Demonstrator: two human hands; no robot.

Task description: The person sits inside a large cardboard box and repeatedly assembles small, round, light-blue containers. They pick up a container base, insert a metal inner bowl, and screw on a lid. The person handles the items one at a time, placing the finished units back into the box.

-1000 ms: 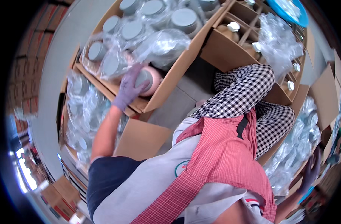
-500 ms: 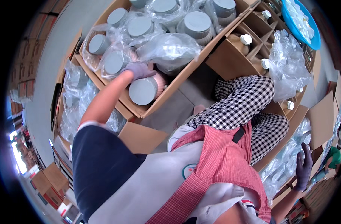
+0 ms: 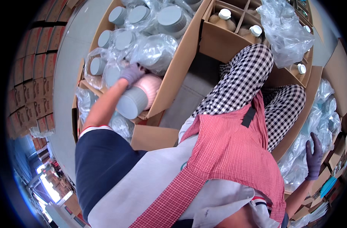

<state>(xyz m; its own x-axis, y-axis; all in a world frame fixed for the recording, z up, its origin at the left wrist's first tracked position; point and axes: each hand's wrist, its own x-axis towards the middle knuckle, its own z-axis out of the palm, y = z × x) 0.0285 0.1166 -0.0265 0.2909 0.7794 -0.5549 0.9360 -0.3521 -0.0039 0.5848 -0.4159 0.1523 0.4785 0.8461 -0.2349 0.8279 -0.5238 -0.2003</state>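
At the near end of an open carton (image 3: 176,68), a pink ribbed jar (image 3: 150,89) lies tilted. Its wide grey lid (image 3: 131,102) points toward my body and overlaps the carton's near edge. My left hand (image 3: 132,73), in a grey-purple glove, is closed against the jar's far side; its fingertips are partly hidden. Beside that hand is a clear plastic bag (image 3: 154,53) over another jar. Several grey-lidded jars (image 3: 171,19) fill the rest of the carton. Far to the right, my gloved right hand (image 3: 313,156) is open and holds nothing, fingers spread beside bagged items (image 3: 314,125) in a box.
A divided carton of bottles with white caps (image 3: 255,30) stands ahead of my knees, with crumpled clear plastic (image 3: 282,34) on it. A loose cardboard flap (image 3: 154,137) sticks out near my left side. Stacked brown cartons (image 3: 33,76) line the far left.
The pink jar has tipped further and risen, showing more of its ribbed side, with my left hand on it. My right hand stays open. The view has shifted, bringing the stacked cartons further in.
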